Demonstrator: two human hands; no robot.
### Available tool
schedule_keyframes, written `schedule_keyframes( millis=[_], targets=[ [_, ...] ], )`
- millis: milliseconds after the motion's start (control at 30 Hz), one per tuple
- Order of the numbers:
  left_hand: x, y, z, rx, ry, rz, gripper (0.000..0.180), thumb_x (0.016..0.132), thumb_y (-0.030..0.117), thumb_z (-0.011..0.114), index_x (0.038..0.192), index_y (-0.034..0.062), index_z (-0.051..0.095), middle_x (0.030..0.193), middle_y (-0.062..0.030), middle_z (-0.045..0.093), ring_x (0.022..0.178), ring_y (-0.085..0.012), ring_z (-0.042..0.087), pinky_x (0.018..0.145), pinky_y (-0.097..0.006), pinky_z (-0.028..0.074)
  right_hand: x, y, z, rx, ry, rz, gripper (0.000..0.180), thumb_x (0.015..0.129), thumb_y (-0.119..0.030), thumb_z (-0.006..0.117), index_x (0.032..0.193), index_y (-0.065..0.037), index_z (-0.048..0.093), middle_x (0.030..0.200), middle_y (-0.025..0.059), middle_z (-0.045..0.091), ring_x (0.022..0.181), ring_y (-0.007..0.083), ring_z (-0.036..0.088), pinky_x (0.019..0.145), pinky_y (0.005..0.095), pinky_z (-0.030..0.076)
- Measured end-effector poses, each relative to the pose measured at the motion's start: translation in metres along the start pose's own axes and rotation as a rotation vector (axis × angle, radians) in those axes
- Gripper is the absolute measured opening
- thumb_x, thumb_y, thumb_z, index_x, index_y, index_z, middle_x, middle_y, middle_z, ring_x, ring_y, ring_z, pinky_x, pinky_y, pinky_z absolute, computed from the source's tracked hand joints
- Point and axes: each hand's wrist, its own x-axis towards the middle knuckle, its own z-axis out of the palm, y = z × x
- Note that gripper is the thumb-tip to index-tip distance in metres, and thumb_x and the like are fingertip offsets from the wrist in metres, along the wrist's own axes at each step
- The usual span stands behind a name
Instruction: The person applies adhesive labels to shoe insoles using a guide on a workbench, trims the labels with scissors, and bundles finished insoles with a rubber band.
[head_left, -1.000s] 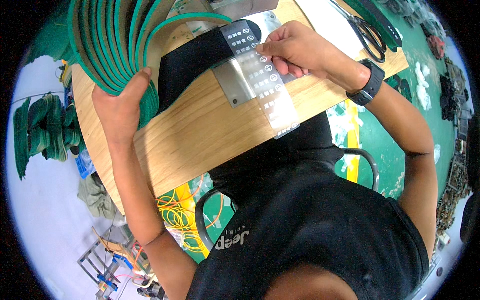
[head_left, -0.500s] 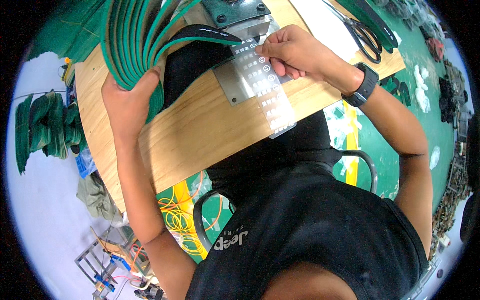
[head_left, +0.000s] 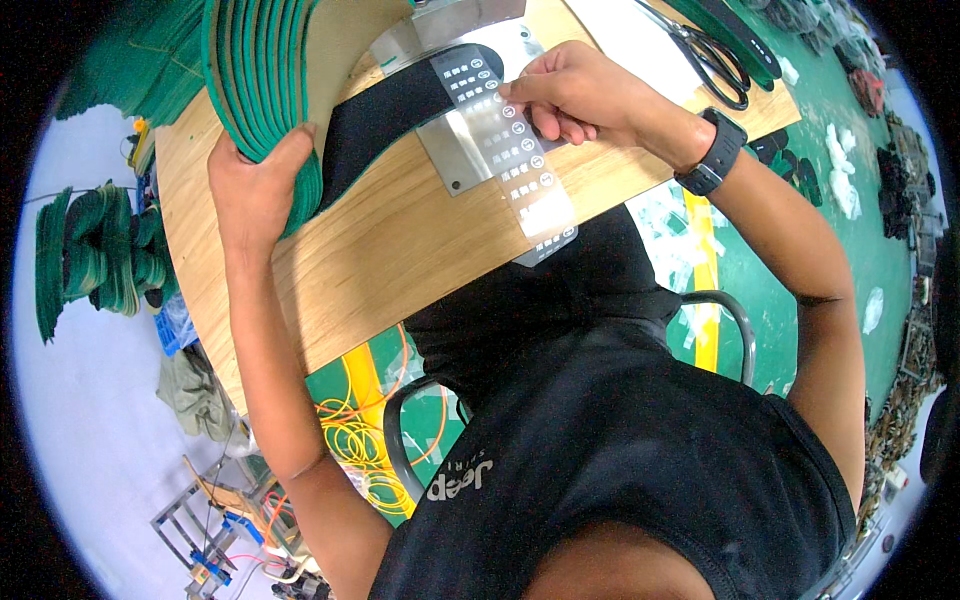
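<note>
My left hand (head_left: 258,190) is closed round the lower end of a fanned stack of green-edged insoles (head_left: 250,80), gripping several at once. One black insole (head_left: 390,105) extends from this bundle to the right, its rounded end lying by a metal block (head_left: 450,25). A clear strip with rows of white print (head_left: 525,165) crosses that rounded end and hangs down past the table's near edge. My right hand (head_left: 570,95) pinches the strip's right edge between thumb and forefinger, the other fingers curled. Beneath the strip lies a flat metal plate (head_left: 455,150).
Black-handled scissors (head_left: 715,70) lie on the wooden table (head_left: 370,270) at the right, beside another insole (head_left: 735,40). More green insoles (head_left: 105,245) are piled at the far left. Yellow hose (head_left: 355,435) coils on the floor near a chair (head_left: 735,325).
The printed insole that reached to the metal block has swung back left toward the stack, baring the black one under it. My right hand has shifted the strip slightly left onto that insole's end.
</note>
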Motion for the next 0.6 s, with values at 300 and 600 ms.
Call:
schedule_keyframes(
  millis=[300,600],
  targets=[
    [-0.004,0.012,0.002,0.069,-0.02,-0.072,0.024,0.072,0.012,0.07,0.092,-0.0013,0.065,0.081,-0.0052,0.067,0.071,-0.0094,0.059,0.069,-0.026,0.049,0.001,0.0,-0.002,-0.03,-0.03,0.062,0.024,0.088,-0.017,0.06,0.072,0.0,0.065,0.048,0.0042,0.055,0.031,0.0056,0.041,0.033,0.0187,0.032],
    [-0.003,0.019,0.01,-0.054,-0.026,-0.04,0.032,0.071,0.011,0.069,0.099,-0.0036,0.062,0.083,-0.0057,0.066,0.073,-0.0092,0.058,0.071,-0.024,0.048,-0.001,0.0,-0.002,-0.008,-0.013,0.034,0.024,0.088,-0.017,0.061,0.072,0.0,0.064,0.048,0.0027,0.055,0.032,0.0051,0.041,0.032,0.0192,0.031]
  ],
)
